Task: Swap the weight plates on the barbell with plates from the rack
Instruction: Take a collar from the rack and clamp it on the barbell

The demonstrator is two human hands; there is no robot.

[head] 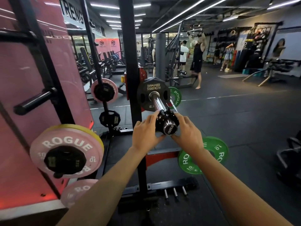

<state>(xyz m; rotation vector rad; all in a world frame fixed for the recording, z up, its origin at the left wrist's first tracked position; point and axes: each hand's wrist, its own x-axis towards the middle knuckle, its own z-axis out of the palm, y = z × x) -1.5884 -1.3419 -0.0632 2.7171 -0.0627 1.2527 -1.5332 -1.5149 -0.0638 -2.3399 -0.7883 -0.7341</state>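
Head view: black collar (165,122) on barbell sleeve (158,103), between both hands' fingers (150,119).

Both arms fwd — left grip (145,134), right grip (187,133) curled.

One head-worn wide-angle camera looks forward and down along the barbell sleeve (158,104), close to its end cap. The rack upright (130,62) stands just behind that sleeve; the gym floor (236,111) stretches away beyond it.
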